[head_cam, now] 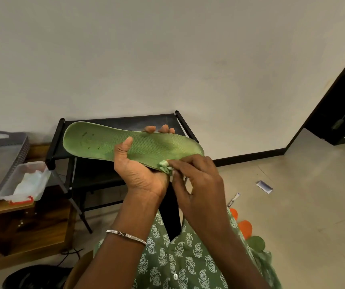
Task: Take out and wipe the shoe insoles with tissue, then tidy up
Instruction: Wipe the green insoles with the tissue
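Head view, left hand (140, 170) gripping insole (109, 142), right hand (196, 180) pinching tissue (164, 166)

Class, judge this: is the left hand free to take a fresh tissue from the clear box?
Probably not yet: the left hand grips the green insole. The open clear box sits to its left, with nothing visibly between.
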The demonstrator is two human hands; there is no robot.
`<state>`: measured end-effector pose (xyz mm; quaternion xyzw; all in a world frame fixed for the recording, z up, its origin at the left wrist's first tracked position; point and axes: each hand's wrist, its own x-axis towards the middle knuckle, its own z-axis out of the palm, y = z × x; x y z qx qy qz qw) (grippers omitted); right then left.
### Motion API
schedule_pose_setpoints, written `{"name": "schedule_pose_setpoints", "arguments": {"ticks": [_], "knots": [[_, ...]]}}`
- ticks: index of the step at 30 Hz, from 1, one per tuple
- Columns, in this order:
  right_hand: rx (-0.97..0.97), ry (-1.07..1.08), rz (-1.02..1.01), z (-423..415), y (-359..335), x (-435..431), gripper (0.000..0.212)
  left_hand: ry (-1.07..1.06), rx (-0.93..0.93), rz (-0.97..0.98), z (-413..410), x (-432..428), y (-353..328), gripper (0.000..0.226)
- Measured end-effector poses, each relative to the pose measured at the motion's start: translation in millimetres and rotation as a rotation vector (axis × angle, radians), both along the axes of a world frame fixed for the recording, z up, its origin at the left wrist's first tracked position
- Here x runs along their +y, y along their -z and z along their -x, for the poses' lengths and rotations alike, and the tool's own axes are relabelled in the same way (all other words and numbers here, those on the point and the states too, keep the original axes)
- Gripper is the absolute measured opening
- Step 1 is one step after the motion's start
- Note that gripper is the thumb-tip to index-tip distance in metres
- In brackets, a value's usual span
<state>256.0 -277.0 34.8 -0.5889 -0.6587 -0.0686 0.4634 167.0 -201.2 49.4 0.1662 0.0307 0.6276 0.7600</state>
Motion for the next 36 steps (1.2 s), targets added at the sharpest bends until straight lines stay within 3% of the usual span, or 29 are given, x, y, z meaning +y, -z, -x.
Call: {"name": "schedule_pose_setpoints", "arguments": {"ticks": [3, 6, 13, 17, 21, 29, 33, 36], "knots": [[-0.097, 0.138, 0.01, -21, 1, 6, 0.023, -0.014, 0.029, -0.039, -2, -2, 0, 0.044], [-0.069, 0.273, 0.004, -45, 6, 12, 0.02, -0.02, 0.045, -0.051, -4, -4, -1, 0.044], [-0.007, 0.053, 0.005, -10, -2, 10, 0.019, 0.089, 0.056, -0.077, -11, -13, -4, 0.042], [-0.057, 0.194, -0.024, -22, -6, 9, 0.019, 0.103, 0.089, -0.101, -10, -13, -3, 0.045], [0.016, 0.311, -0.014, -51, 2, 9, 0.014, 0.086, 0.091, -0.089, -12, -12, -2, 0.048], [0.117, 0.16, -0.039, -21, -2, 8, 0.013, 0.156, 0.09, -0.062, -20, -21, -4, 0.044], [0.064, 0.243, -0.026, -31, -1, 8, 0.015, 0.143, 0.114, -0.079, -18, -21, -4, 0.046], [0.13, 0.331, -0.029, -52, 6, 9, 0.012, 0.111, 0.117, -0.061, -17, -19, -4, 0.048]]}}
